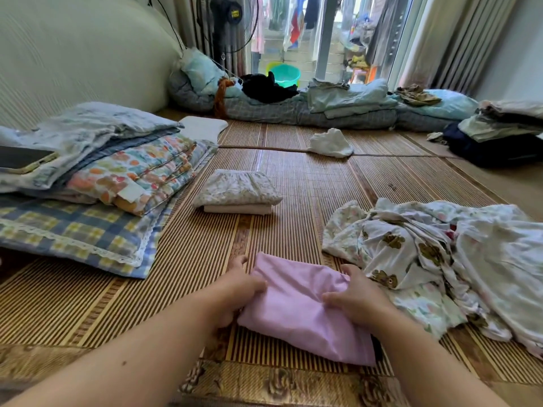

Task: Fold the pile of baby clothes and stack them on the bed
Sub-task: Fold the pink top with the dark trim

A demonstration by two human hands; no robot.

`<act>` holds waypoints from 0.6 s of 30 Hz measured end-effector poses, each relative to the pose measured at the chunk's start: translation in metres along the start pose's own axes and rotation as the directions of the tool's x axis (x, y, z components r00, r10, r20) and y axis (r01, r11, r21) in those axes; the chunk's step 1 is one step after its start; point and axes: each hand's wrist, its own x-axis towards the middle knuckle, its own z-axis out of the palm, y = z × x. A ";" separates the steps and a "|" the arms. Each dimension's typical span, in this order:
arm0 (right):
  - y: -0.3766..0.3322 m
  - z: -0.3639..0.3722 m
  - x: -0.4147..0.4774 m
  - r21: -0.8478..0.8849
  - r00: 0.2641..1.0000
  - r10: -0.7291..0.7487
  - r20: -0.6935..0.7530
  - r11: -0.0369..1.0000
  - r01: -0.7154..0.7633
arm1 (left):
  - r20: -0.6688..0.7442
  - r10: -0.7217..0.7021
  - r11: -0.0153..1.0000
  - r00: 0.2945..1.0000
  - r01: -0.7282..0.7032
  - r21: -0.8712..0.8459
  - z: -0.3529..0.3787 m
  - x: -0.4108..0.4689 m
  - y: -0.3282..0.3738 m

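Both hands on pink garment (305,312), low centre of view, lying on striped bamboo mat (282,177) that covers the bed.

L hand (238,292): grip closed on garment's left edge, fingers curled over the fabric, thumb side tucked under. R hand (357,301): grip closed on right edge, cloth bunched betw. thumb and fingers. Garment partly folded, roughly rectangular, near end flat on mat, far end lifted a little betw. the hands.

Unfolded pile (435,259) just right of pink garment, touching R hand side; white w/ floral and brown prints, crumpled, spreads to right frame edge.

Folded stack (238,192) sits further up mat, centre, two pieces: floral one on top, plain pale one under. Well apart from hands.

Left: plaid pillow (79,233) w/ lace trim, folded quilts (126,163) on it, phone (23,158) on top at far left.

Small white cloth (330,143) loose on mat, farther back. Rolled bedding (293,110) along far edge by window.
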 end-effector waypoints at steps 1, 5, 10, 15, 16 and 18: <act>0.002 -0.004 -0.003 -0.030 1.000 -0.017 0.019 0.999 0.018 | 0.054 0.038 0.999 0.998 -0.036 -0.033 -0.003 -0.001 -0.002; 0.009 -0.013 -0.013 -0.135 0.982 -0.123 0.145 0.980 0.143 | 0.169 0.185 0.959 0.968 -0.215 0.186 -0.001 -0.017 -0.001; 0.008 -0.012 -0.012 -0.150 0.976 -0.175 0.126 0.970 0.193 | 0.209 0.183 0.934 0.961 -0.236 0.268 0.002 -0.021 0.006; -0.033 -0.024 0.014 -0.124 0.955 -0.291 0.059 0.947 0.297 | 0.169 0.201 0.955 0.965 -0.231 0.183 -0.029 -0.003 0.026; -0.046 -0.028 0.024 -0.149 0.943 -0.331 0.023 0.932 0.331 | 0.133 0.244 0.952 0.961 -0.263 0.154 -0.039 0.002 0.034; -0.079 -0.034 0.056 -0.211 0.913 -0.407 -0.032 0.895 0.392 | 0.055 0.331 0.934 0.942 -0.336 0.126 -0.063 0.021 0.056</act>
